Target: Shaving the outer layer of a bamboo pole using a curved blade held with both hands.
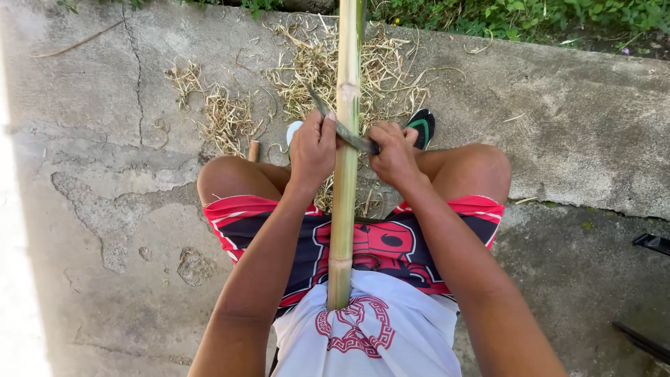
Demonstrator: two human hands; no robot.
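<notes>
Your bamboo pole runs straight away from you, near end at your belly, lying between your knees. You're outdoors on cracked concrete littered with dry shavings. Pole's pale yellow-green with nodes. Your left hand and right hand are each clenched on an end of a knife lying across it.

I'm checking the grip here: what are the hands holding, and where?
Both hold a curved knife laid across the bamboo pole: right hand on its handle end, left hand on the blade's far part.
</notes>
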